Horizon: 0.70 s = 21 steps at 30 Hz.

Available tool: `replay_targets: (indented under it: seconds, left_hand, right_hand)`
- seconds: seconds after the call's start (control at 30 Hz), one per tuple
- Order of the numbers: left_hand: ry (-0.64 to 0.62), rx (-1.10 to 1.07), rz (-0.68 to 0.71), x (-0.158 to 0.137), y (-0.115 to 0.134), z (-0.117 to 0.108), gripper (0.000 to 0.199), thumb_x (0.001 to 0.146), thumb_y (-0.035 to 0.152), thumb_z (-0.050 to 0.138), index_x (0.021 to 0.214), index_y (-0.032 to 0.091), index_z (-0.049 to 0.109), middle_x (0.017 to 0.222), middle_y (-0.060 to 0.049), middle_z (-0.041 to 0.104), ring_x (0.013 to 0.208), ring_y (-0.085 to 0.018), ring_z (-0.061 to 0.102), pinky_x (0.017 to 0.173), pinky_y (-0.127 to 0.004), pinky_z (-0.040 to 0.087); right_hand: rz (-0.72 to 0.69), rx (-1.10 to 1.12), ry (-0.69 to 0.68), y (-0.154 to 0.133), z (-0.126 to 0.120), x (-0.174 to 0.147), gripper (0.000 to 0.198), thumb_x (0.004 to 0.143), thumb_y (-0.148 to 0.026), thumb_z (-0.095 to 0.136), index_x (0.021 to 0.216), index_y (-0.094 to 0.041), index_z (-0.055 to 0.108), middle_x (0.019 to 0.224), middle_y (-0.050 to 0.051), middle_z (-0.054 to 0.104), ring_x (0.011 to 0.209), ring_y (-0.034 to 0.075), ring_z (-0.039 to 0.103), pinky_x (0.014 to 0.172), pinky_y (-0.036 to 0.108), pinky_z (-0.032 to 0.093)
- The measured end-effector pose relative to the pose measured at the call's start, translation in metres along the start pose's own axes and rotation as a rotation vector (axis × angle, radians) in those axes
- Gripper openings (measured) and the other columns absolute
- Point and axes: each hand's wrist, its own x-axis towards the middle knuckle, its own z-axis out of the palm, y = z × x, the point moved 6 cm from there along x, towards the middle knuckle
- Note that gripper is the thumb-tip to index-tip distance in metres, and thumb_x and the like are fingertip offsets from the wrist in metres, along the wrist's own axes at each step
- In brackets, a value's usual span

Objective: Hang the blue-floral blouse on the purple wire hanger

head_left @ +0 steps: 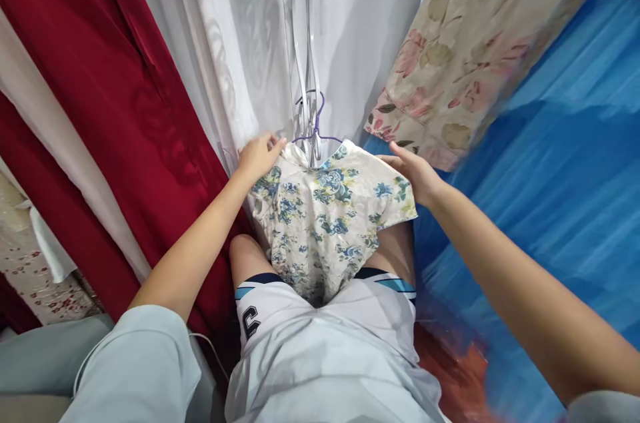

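Observation:
A short-sleeved white blouse [330,210] with blue and yellow-green flowers hangs on a purple hanger [317,122] in front of my lap. Its lower part falls between my thighs. My left hand [261,155] is closed at the blouse's left shoulder, with the fingers curled over the cloth. At the right shoulder and sleeve is my right hand [416,173]. Its thumb is raised apart from the cloth, and its fingers stretch out along the sleeve's upper edge, partly hidden behind it.
White curtain cloth [365,23] with thin hanging straps [303,43] is behind the hanger. Dark red drapes [150,110] hang on the left. Pink-flowered beige cloth [450,56] and blue fabric [540,163] hang close on the right. A pale cable [213,348] runs at lower left.

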Motion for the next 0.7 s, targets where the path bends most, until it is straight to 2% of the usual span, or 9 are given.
replay_targets:
  seconds: [0.1, 0.2, 0.3, 0.4, 0.53, 0.6, 0.7]
  left_hand:
    - [-0.145, -0.167, 0.039, -0.005, -0.008, 0.009, 0.033, 0.095, 0.042, 0.046, 0.081, 0.018, 0.064, 0.074, -0.002, 0.062, 0.075, -0.019, 0.058, 0.072, -0.029, 0.045]
    - [-0.16, -0.278, 0.137, -0.009, -0.003, 0.003, 0.026, 0.094, 0.037, 0.048, 0.092, 0.018, 0.066, 0.088, -0.002, 0.067, 0.083, -0.017, 0.06, 0.077, -0.026, 0.047]
    - [-0.118, -0.286, 0.162, -0.006, 0.005, -0.001, 0.022, 0.093, 0.034, 0.049, 0.093, 0.018, 0.065, 0.095, -0.004, 0.067, 0.09, -0.018, 0.062, 0.083, -0.028, 0.049]
    - [-0.029, -0.271, 0.144, 0.002, 0.016, -0.001, 0.02, 0.095, 0.032, 0.047, 0.097, 0.02, 0.063, 0.102, -0.006, 0.066, 0.098, -0.018, 0.062, 0.088, -0.03, 0.049]
    - [0.073, -0.252, 0.142, 0.009, 0.036, -0.003, 0.021, 0.097, 0.029, 0.046, 0.113, 0.024, 0.057, 0.116, -0.007, 0.063, 0.108, -0.019, 0.059, 0.092, -0.033, 0.048]
    - [0.059, -0.196, 0.169, 0.009, 0.045, -0.005, 0.021, 0.097, 0.03, 0.048, 0.115, 0.024, 0.057, 0.113, -0.007, 0.064, 0.107, -0.021, 0.059, 0.094, -0.036, 0.046]
    - [0.009, -0.054, 0.218, 0.006, 0.054, -0.01, 0.022, 0.098, 0.036, 0.046, 0.105, 0.023, 0.062, 0.106, -0.007, 0.067, 0.105, -0.025, 0.058, 0.095, -0.041, 0.043]
  right_hand:
    - [0.004, -0.157, 0.002, -0.001, 0.004, -0.021, 0.039, 0.079, -0.053, 0.072, 0.096, -0.018, 0.072, 0.085, 0.008, 0.076, 0.075, 0.025, 0.072, 0.066, 0.032, 0.058]
    - [-0.128, -0.287, 0.023, -0.008, 0.013, -0.028, 0.032, 0.078, -0.049, 0.076, 0.084, -0.018, 0.072, 0.075, 0.003, 0.073, 0.061, 0.018, 0.066, 0.053, 0.024, 0.051]
    - [-0.248, -0.271, 0.083, -0.016, 0.017, -0.027, 0.035, 0.08, -0.051, 0.074, 0.076, -0.016, 0.07, 0.065, 0.001, 0.068, 0.052, 0.013, 0.057, 0.045, 0.021, 0.043]
    - [-0.205, -0.193, 0.121, -0.013, 0.018, -0.026, 0.034, 0.078, -0.05, 0.076, 0.081, -0.016, 0.072, 0.067, 0.002, 0.07, 0.053, 0.014, 0.059, 0.045, 0.022, 0.044]
    - [-0.125, -0.067, 0.179, -0.009, 0.02, -0.035, 0.032, 0.078, -0.045, 0.077, 0.095, -0.018, 0.074, 0.073, 0.005, 0.074, 0.058, 0.019, 0.066, 0.048, 0.026, 0.051]
    - [-0.102, -0.022, 0.22, -0.012, 0.022, -0.04, 0.027, 0.079, -0.041, 0.076, 0.095, -0.019, 0.074, 0.074, 0.006, 0.074, 0.057, 0.019, 0.067, 0.05, 0.027, 0.053]
    - [-0.072, 0.043, 0.285, -0.02, 0.025, -0.042, 0.021, 0.082, -0.035, 0.072, 0.093, -0.017, 0.073, 0.072, 0.007, 0.074, 0.055, 0.02, 0.067, 0.051, 0.03, 0.055]
